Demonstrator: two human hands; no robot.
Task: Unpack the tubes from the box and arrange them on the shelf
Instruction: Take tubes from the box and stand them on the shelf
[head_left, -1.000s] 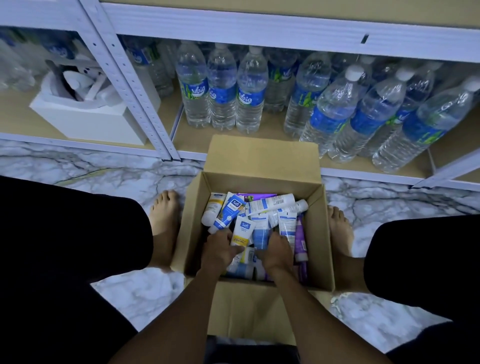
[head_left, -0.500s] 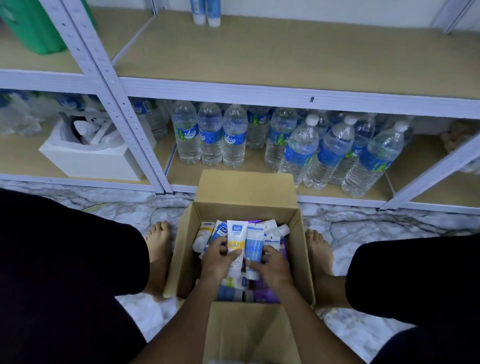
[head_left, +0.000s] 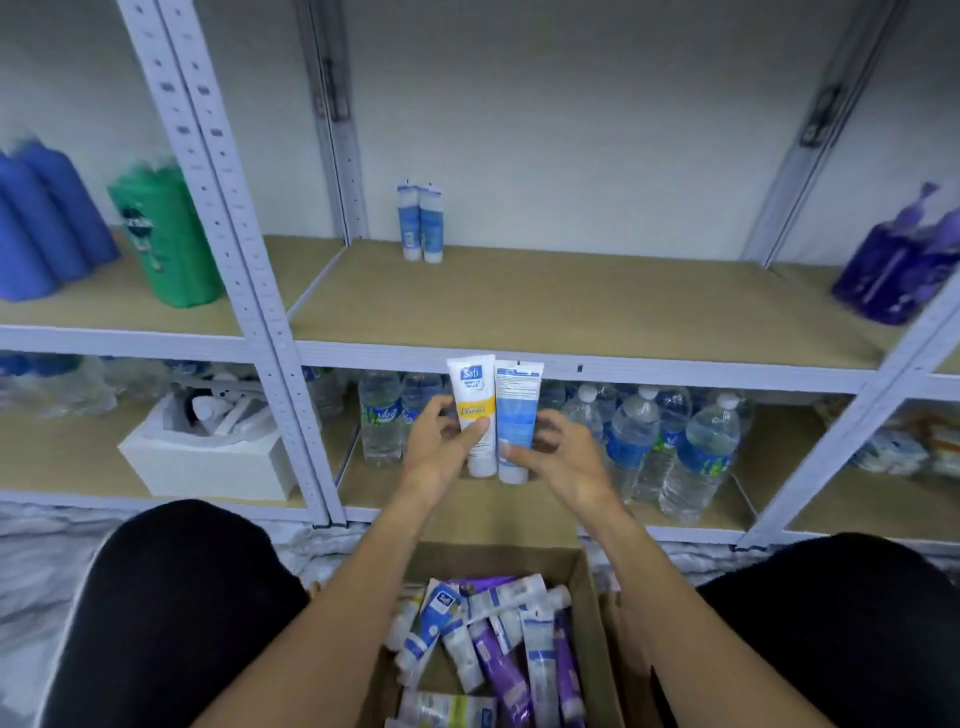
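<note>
My left hand (head_left: 441, 447) grips a white and yellow tube (head_left: 474, 400), held upright with its cap down. Beside it my right hand (head_left: 561, 452) grips a white and blue tube (head_left: 517, 410), also cap down. Both tubes are raised in front of the edge of the middle shelf (head_left: 545, 306). Two blue and white tubes (head_left: 421, 221) stand at the back of that shelf. Below my arms the open cardboard box (head_left: 597, 639) holds several more tubes (head_left: 493, 639), white, blue and purple, lying in a heap.
Water bottles (head_left: 675, 447) fill the lower shelf behind my hands. A white box (head_left: 208, 462) sits at lower left. Blue bottles (head_left: 47, 223) and a green bottle (head_left: 166, 239) stand on the left shelf, purple bottles (head_left: 904, 265) at right. A shelf upright (head_left: 234, 249) rises left of the tubes.
Both hands have lifted a tube each out of the box and raised them to the middle shelf's edge. The view has tilted upward.
</note>
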